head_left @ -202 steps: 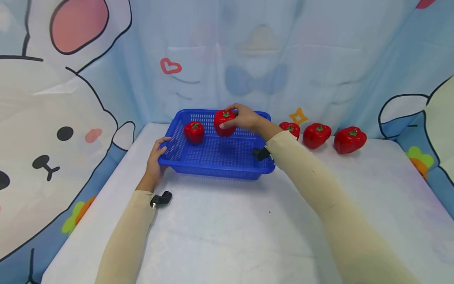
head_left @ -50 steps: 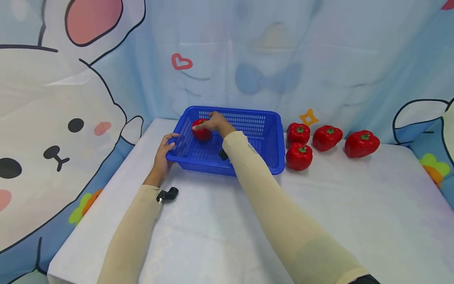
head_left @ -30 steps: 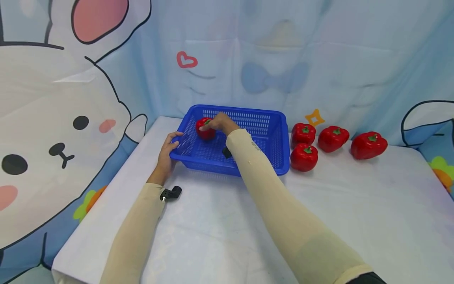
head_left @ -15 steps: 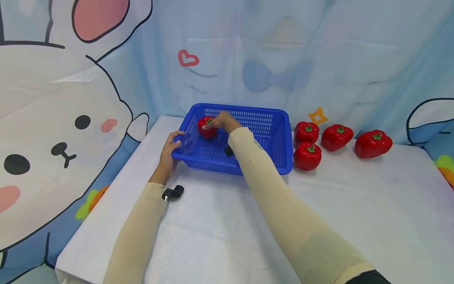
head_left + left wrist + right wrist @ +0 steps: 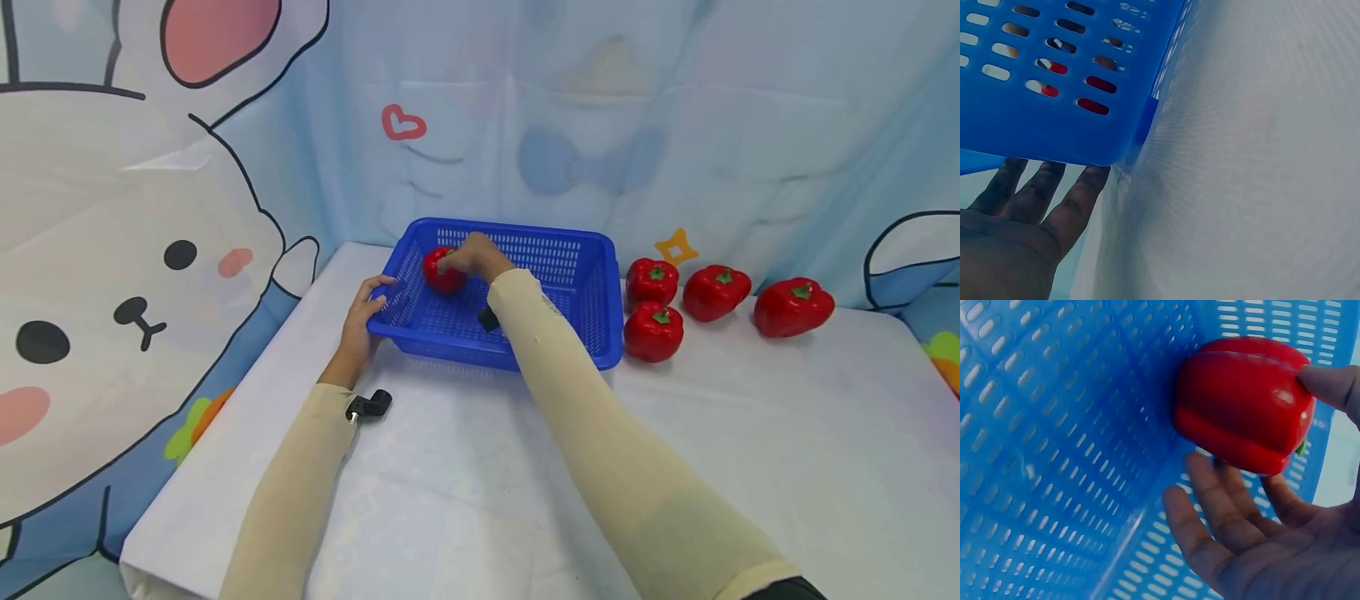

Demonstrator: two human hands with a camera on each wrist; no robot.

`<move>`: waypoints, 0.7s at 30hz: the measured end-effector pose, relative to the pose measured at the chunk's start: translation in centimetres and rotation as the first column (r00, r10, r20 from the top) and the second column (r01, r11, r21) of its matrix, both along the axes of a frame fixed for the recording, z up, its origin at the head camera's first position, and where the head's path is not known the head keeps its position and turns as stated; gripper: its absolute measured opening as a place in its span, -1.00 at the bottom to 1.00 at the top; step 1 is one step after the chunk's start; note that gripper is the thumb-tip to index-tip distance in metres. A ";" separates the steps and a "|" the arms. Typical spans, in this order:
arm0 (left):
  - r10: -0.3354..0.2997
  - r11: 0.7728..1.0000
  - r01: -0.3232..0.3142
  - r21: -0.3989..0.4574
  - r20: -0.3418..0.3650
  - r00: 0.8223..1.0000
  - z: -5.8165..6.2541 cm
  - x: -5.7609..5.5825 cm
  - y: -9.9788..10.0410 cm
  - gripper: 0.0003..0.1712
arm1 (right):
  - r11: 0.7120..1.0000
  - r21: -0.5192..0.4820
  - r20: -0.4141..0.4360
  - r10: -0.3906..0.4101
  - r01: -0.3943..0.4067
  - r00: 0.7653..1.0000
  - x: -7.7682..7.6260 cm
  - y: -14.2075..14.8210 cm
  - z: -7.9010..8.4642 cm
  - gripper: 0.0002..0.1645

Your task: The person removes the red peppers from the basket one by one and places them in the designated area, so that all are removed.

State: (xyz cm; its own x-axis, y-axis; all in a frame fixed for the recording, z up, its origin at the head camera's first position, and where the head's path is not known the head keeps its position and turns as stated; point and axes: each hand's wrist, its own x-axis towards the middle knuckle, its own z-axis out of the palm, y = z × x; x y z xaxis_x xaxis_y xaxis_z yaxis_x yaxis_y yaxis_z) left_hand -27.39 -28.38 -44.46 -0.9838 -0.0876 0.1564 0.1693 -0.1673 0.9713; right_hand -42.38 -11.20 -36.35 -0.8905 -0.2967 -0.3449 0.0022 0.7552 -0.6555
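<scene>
A blue perforated plastic basket stands on the white-covered table. Inside, by its left end, is a shiny red bell pepper. My right hand reaches in and pinches this pepper. In the right wrist view its thumb lies by the stem end of the bell pepper, with fingertips tucked under the opposite side and two other fingers spread away. My left hand rests against the basket's left rim. The left wrist view shows its fingers fairly straight, tips hidden behind the blue edge.
Several more red bell peppers sit right of the basket: one close beside its wall, another behind that, others farther right. A printed curtain hangs at the back and left. White table surface stretches in front.
Earlier, my right hand held a pepper above the basket while another lay inside. Now one remains inside, in my right hand, and another stands beside the basket. The view has shifted slightly.
</scene>
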 end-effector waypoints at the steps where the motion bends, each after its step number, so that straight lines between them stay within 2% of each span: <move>1: 0.003 1.000 -0.003 -0.004 -0.001 1.000 0.0 0.0 0.0 -0.64 | 1.000 -0.001 0.003 0.012 -0.012 1.000 0.0 -0.1 0.0 -0.17; 5: 0.011 1.000 -0.011 -0.021 0.005 1.000 0.2 0.0 -0.1 -0.64 | 0.998 0.012 0.017 0.056 -0.057 0.998 0.2 -0.5 0.0 -0.07; 10: 0.006 1.000 -0.006 -0.021 0.015 1.000 0.3 0.1 -0.1 -0.63 | 0.998 0.033 -0.031 0.059 -0.058 0.998 0.3 -0.6 0.0 -0.06; 14: 0.003 1.000 -0.002 -0.020 0.011 1.000 0.2 0.0 -0.1 -0.62 | 0.999 -0.011 -0.047 0.047 -0.048 0.998 0.3 -0.6 0.0 -0.16; 21: -0.009 1.000 0.009 -0.014 0.011 1.000 0.0 0.0 -0.2 -0.64 | 0.996 -0.076 -0.061 0.031 -0.036 0.998 0.4 -0.3 -0.2 -0.16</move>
